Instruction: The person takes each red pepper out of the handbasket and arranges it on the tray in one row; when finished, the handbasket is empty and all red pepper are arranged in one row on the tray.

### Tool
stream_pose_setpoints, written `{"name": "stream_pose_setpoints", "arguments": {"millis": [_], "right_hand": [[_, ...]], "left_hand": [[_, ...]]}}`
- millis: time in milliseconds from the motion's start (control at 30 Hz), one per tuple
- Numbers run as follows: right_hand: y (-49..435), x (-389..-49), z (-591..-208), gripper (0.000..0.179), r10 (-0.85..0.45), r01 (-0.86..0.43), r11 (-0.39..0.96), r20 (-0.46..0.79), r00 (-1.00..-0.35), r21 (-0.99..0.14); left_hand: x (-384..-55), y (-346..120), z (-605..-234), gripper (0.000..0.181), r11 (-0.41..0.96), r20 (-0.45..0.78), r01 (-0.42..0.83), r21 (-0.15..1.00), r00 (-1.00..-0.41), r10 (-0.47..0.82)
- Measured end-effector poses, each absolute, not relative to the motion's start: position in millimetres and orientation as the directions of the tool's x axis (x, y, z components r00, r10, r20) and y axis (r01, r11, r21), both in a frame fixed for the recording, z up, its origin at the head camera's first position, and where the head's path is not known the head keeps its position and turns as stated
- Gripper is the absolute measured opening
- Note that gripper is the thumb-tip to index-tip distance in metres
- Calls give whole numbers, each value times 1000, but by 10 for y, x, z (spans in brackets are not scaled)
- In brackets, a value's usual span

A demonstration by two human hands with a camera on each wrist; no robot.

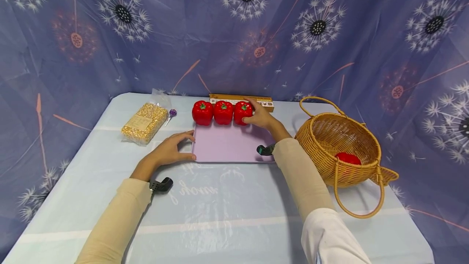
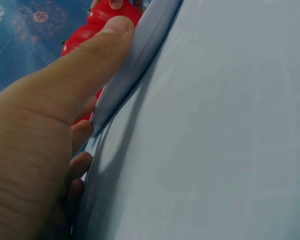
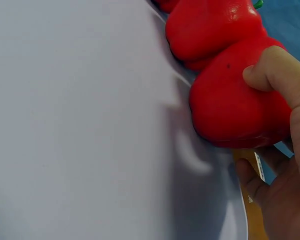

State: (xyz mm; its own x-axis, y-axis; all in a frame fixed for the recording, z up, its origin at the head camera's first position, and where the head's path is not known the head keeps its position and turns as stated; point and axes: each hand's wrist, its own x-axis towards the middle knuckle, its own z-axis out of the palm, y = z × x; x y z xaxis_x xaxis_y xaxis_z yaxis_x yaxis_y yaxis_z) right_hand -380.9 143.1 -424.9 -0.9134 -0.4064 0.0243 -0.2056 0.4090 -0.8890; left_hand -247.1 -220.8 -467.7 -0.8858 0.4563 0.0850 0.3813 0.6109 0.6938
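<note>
Three red bell peppers stand side by side along the far edge of a pale purple tray (image 1: 231, 144). My right hand (image 1: 261, 116) holds the rightmost bell pepper (image 3: 235, 107), its thumb on the near side and its fingers around the far right. Touching that one is the middle bell pepper (image 1: 223, 113), and the left bell pepper (image 1: 202, 113) is at the row's end. My left hand (image 1: 171, 149) rests at the tray's left edge, thumb and fingers spread along it. In the left wrist view, the thumb overlaps the tray rim (image 2: 135, 65).
A wicker basket (image 1: 311, 150) with another red pepper (image 1: 348, 158) inside stands at the right. Behind the peppers lies a long cardboard box (image 1: 266, 104). A bag of corn kernels (image 1: 146, 122) and a purple lollipop (image 1: 172, 113) lie at the left. A patterned curtain hangs behind the table.
</note>
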Motion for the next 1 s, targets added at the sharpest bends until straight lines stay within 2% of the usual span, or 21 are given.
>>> {"name": "stream_pose_setpoints", "arguments": {"millis": [200,467,1000], "right_hand": [[1431,-3834,-4366,97,-394,-221,386,56,-917,-896],[1478,-3834,-4583,84,-364,-200,357,61,-929,-912],[1481,-3780,-4600,81,-297,-147,389,27,-954,-909]], "left_hand": [[-2479,-2213,-4692,67,620,76,373,690,-890,450],[-2506,-2222,-4708,67,621,73,374,689,-888,454],[-2522,-2232,-4711,69,620,75,379,688,-886,458]]}}
